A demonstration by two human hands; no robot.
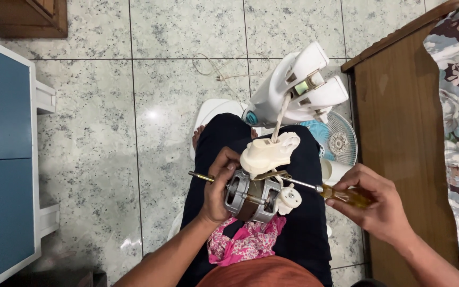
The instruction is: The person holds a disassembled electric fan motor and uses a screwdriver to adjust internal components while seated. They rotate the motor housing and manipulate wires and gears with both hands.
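I see the screwdriver (322, 190) lying nearly level, tip pointing left into the fan motor (253, 197) on the lap. Right hand (373, 204) clenches its handle; left hand (218, 188) grips the motor, seemingly.

Both forearms are bare to the near edge of the view — no sleeves, watch or bracelet show on either wrist. The left hand (218, 191) and the right hand (372, 201) carry no rings or gloves that can be made out. The legs are covered in dark navy trousers (304, 223), plain and unpatterned. At the near edge a rust-orange garment (261, 273) covers the belly — its cut cannot be told. A bare foot (198, 137) shows at the far end of the left leg.
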